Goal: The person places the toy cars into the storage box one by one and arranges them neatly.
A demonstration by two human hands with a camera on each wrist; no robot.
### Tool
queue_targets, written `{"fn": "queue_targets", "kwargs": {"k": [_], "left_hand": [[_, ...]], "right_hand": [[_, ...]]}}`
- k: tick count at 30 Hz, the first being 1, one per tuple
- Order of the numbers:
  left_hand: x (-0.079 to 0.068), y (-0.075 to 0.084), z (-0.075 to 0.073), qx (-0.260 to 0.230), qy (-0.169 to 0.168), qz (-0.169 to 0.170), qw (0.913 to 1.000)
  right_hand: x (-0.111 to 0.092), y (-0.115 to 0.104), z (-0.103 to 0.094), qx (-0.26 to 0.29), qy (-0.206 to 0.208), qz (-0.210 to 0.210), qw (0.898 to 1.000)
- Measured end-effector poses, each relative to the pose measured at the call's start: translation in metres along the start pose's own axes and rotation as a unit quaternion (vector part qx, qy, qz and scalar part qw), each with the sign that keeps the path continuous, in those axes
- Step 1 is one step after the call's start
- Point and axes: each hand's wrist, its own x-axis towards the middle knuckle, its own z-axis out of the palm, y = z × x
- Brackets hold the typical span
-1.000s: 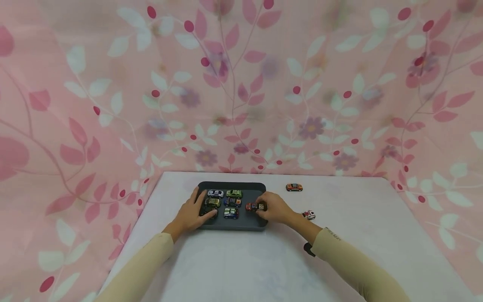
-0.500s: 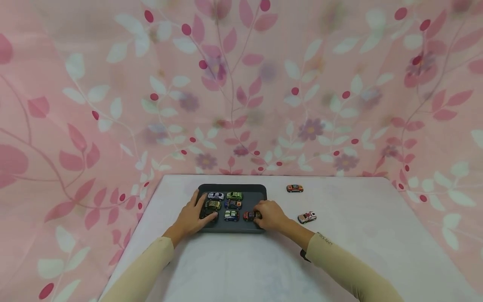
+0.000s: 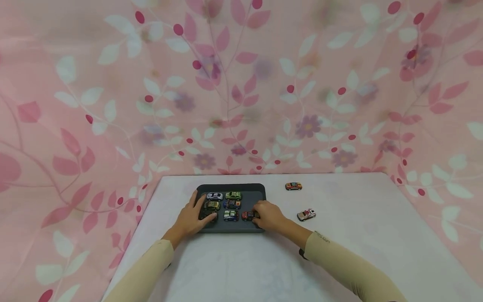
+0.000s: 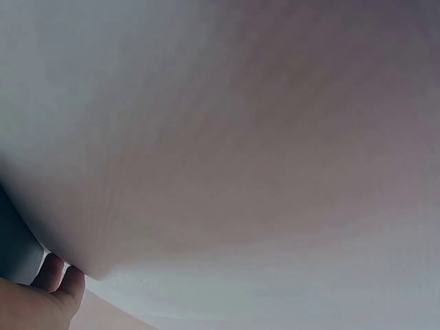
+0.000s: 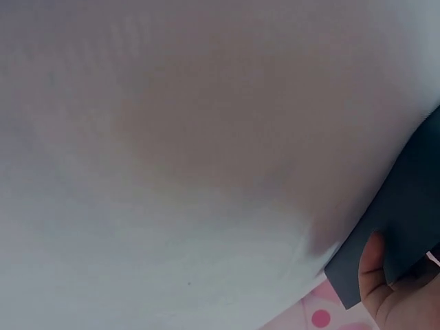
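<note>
In the head view a dark grey tray (image 3: 234, 230) holds several small toy cars. My right hand (image 3: 268, 215) grips the rear of a red and dark toy car (image 3: 247, 215), down in the tray's near right part. That car sits right of a white, green and blue car (image 3: 231, 215). At the tray's left side my left hand (image 3: 190, 217) lies with fingers spread along the rim, its thumb over a black car (image 3: 209, 216) that it partly hides. White (image 3: 214, 196), lime green (image 3: 233, 195), gold (image 3: 212, 205) and blue (image 3: 232, 204) cars stand behind these.
On the white-covered table (image 3: 234, 268), right of the tray, lie an orange car (image 3: 293, 186) near the back and a white and red car (image 3: 306, 214) nearer. A dark object (image 3: 302, 253) shows partly beneath the right forearm. Pink floral cloth (image 3: 241, 105) stands behind the table.
My right hand has brought the red and dark car nearer to me, level with the front row, and stays there holding it. The left hand keeps its place on the tray.
</note>
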Motion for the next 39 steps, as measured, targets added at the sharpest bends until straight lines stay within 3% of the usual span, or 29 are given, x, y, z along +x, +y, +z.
{"fn": "queue_targets", "kwargs": {"k": [11, 19, 24, 27, 30, 33, 39], "left_hand": [[-0.001, 0.001, -0.001, -0.004, -0.004, -0.005, 1.0], [0.003, 0.005, -0.004, -0.006, -0.005, 0.0, 1.0], [-0.001, 0.002, 0.0, -0.001, -0.005, -0.005, 1.0], [-0.003, 0.0, 0.002, 0.001, -0.005, -0.006, 1.0], [-0.004, 0.001, 0.004, 0.001, -0.009, -0.001, 1.0], [-0.003, 0.002, 0.006, -0.005, -0.004, 0.004, 1.0], [0.0, -0.003, 0.004, 0.005, 0.014, 0.008, 0.9999]], "right_hand": [[-0.001, -0.002, -0.002, -0.012, 0.0, -0.007, 1.0], [0.001, -0.003, -0.009, -0.063, -0.009, -0.01, 0.998], [0.0, -0.003, -0.003, -0.062, -0.016, -0.008, 0.998], [-0.004, -0.002, -0.001, -0.083, 0.03, -0.04, 0.995], [-0.01, 0.001, -0.002, -0.123, 0.127, -0.077, 0.981], [-0.014, 0.006, -0.009, -0.137, 0.193, -0.081, 0.968], [-0.021, 0.016, -0.023, -0.149, 0.178, -0.06, 0.971]]}}
